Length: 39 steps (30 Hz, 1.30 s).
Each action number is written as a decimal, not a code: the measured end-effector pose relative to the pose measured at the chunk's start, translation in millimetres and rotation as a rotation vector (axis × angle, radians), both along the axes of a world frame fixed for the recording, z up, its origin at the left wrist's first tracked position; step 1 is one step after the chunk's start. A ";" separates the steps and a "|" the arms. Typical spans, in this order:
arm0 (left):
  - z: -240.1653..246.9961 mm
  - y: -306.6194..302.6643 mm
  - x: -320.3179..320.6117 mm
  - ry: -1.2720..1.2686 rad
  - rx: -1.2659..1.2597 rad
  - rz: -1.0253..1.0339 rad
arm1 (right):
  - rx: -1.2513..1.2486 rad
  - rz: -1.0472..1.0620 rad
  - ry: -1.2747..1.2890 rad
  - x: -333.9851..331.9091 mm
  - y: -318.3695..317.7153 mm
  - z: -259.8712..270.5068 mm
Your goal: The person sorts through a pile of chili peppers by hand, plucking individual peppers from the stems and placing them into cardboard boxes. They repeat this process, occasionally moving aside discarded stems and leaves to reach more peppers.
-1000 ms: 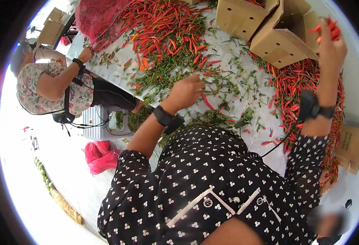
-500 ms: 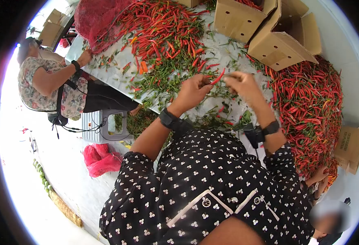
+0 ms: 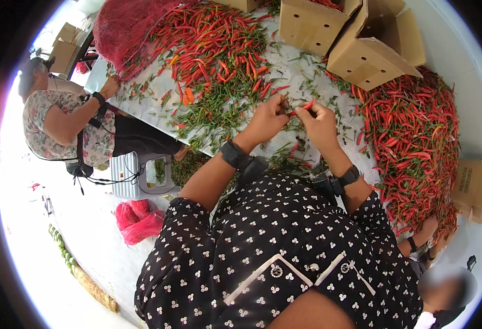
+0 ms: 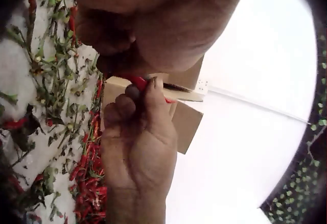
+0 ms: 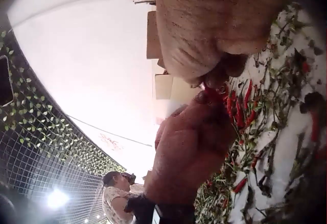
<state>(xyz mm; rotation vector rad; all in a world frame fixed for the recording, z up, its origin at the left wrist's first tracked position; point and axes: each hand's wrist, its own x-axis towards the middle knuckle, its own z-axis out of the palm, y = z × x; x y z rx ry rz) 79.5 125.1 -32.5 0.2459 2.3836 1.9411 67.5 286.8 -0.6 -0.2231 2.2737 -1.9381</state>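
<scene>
In front of the chest both hands meet over the stem-strewn table (image 3: pixel 276 64). A red chili pepper (image 4: pixel 137 80) runs between their fingertips. The left hand (image 3: pixel 266 119) pinches one end with curled fingers and thumb. Close against it, the right hand (image 3: pixel 322 129) grips the pepper between thumb and fingers, a red tip (image 3: pixel 309 104) showing above its thumb. In the right wrist view, the left hand (image 5: pixel 191 142) comes from below and the fingers largely hide the pepper. Green stems (image 3: pixel 219 112) lie loose under the hands.
A large heap of red chilies (image 3: pixel 411 148) covers the right side, below open cardboard boxes (image 3: pixel 370 68). Another chili pile (image 3: pixel 219 44) lies at the back beside a red mesh bag (image 3: pixel 123 33). Other people (image 3: pixel 68 118) work at the left and lower right.
The right hand has come from over the boxes at right, where it held several red chilies, to meet the left hand. Half a second ago the left held a chili; now both hands are at it.
</scene>
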 end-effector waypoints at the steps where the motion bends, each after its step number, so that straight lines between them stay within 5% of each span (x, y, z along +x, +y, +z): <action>1: 4.5 -0.8 0.4 -0.002 -0.001 0.000 | 0.240 0.028 0.365 2.5 -1.4 5.8; 3: 14.8 -3.7 0.6 0.078 -0.385 0.154 | 0.147 -0.035 0.306 -0.6 -0.5 19.4; 8: 12.5 -29.2 0.7 0.039 -0.477 -0.045 | -0.160 -0.122 0.044 -27.3 20.8 27.8; 11: 5.5 -28.7 -6.5 0.178 -0.632 0.064 | -0.514 -0.020 -0.438 -36.1 29.1 -4.1; 12: 0.1 -28.3 -10.2 0.330 -0.758 0.194 | -0.514 -0.017 -0.440 -34.2 28.1 -10.7; 15: -13.4 -26.5 -17.4 0.392 -0.908 0.167 | -0.502 -0.035 -0.664 -25.8 19.6 -19.4; 25: -13.3 -24.3 -12.9 0.384 -0.786 0.234 | -0.296 0.034 -0.623 -22.3 8.4 -30.1; 30: -17.7 -17.4 -23.0 0.352 -1.009 0.141 | -0.293 0.034 -0.635 -18.9 5.5 -28.8; 34: -17.4 -13.4 -21.0 0.322 -0.879 0.140 | -0.315 0.012 -0.618 -19.8 8.2 -28.0; 39: -4.0 -7.1 -16.6 0.070 -0.194 -0.016 | -0.301 0.102 -0.544 -16.9 5.1 -16.7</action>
